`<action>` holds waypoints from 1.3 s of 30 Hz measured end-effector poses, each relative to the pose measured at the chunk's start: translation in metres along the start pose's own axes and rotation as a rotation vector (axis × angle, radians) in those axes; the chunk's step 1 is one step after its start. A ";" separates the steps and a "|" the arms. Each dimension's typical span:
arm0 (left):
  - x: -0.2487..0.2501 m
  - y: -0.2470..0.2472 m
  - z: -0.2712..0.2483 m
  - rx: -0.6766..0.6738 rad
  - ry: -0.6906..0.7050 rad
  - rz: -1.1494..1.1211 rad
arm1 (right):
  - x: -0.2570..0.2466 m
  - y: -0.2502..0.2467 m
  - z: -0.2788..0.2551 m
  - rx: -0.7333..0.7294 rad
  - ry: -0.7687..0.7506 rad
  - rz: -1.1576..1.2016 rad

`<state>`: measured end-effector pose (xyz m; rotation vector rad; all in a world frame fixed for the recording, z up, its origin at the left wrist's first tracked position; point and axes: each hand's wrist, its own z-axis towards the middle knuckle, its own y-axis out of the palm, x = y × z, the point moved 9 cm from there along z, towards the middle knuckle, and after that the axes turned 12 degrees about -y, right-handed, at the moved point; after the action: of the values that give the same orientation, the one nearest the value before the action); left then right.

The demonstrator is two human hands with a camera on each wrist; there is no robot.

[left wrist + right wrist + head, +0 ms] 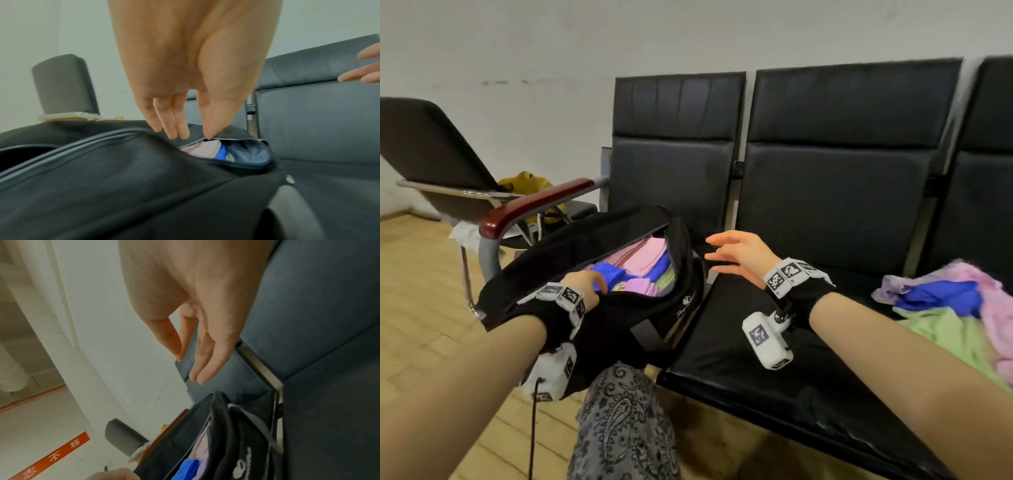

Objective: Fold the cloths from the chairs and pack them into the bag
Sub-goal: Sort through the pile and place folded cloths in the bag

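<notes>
- the black bag [599, 308] sits at about 8 o'clock in my head view, on the leftmost seat of the black bench chairs [835, 192] and tilted over its front edge, its main zip mouth gaping.
- inside it i can see folded cloths [647, 263] packed side by side: pink ones, a blue one, a bit of green.
- my left hand [585, 287] is at the near rim of the bag's mouth; in the left wrist view the thumb and forefinger pinch the zip edge [207, 138] while the other fingers [174, 128] hang straight down just above the fabric.
- my right hand [739, 257] hovers at about 1 o'clock from the bag, just beside its right end, fingers [205, 366] spread and relaxed, holding nothing; i can't tell if the tips touch the bag.
- a loose heap of unfolded cloths [948, 308], lilac, blue, pink and pale green, lies at 3 o'clock on the next seats, well apart from the bag.
- a wooden armrest [534, 205] runs just behind the bag at 10 o'clock.
- beyond it stands a separate chair [431, 154] with something yellow [527, 181] behind.
</notes>
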<state>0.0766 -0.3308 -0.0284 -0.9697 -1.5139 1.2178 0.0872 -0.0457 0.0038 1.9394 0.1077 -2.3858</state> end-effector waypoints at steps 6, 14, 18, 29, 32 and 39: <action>0.095 0.004 -0.014 -0.017 0.180 0.022 | -0.004 -0.082 -0.043 0.117 0.045 -0.143; 0.266 0.050 -0.081 -0.180 0.556 -0.034 | 0.013 -0.206 -0.110 0.324 0.163 -0.259; 0.328 0.074 -0.107 -0.223 0.672 -0.008 | 0.018 -0.264 -0.141 0.431 0.204 -0.302; 0.405 0.123 -0.105 -0.291 0.706 -0.016 | 0.049 -0.349 -0.150 0.518 0.321 -0.422; 0.410 0.134 -0.096 -0.300 0.683 -0.021 | 0.066 -0.355 -0.134 0.490 0.341 -0.462; 0.404 0.154 -0.081 -0.310 0.640 -0.006 | 0.104 -0.355 -0.102 0.418 0.414 -0.485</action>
<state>0.0569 0.1024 -0.0993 -1.3948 -1.1924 0.5777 0.1321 0.3165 -0.1144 2.8808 0.1166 -2.3629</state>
